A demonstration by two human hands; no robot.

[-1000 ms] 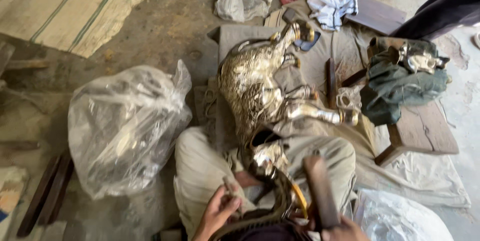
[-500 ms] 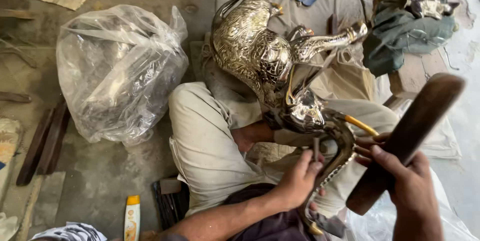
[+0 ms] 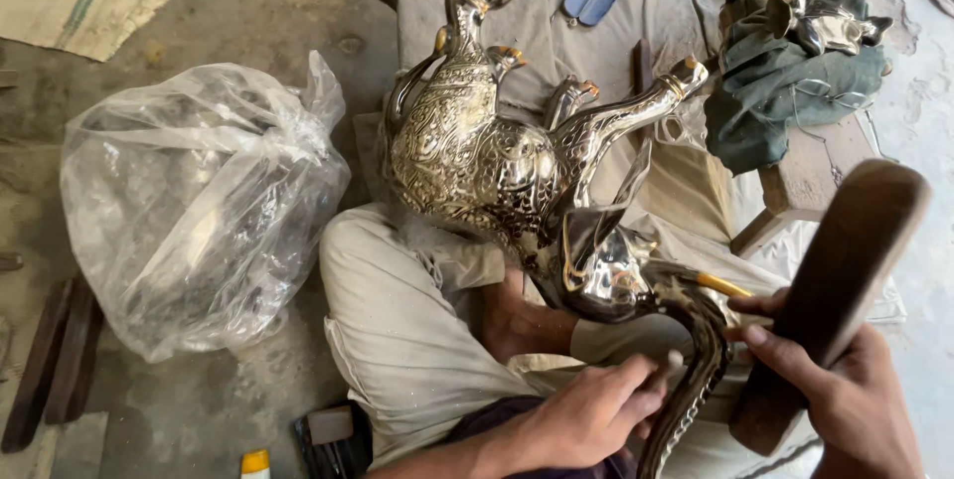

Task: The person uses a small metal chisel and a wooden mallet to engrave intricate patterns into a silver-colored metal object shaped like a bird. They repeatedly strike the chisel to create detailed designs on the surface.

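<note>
The elephant figure is polished metal, mirror-bright on the head and densely engraved over the body, with brassy tips on the feet. The mallet in the right hand is dark, worn wood, dull and smooth. Beside it sits a crinkled clear plastic bag, glossy in folds. The trousers are dusty matt cloth; the floor is rough, gritty concrete.

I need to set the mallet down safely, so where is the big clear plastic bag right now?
In the head view the clear plastic bag lies on the floor to the person's left, beside the bent knee and left of the metal elephant.
</note>
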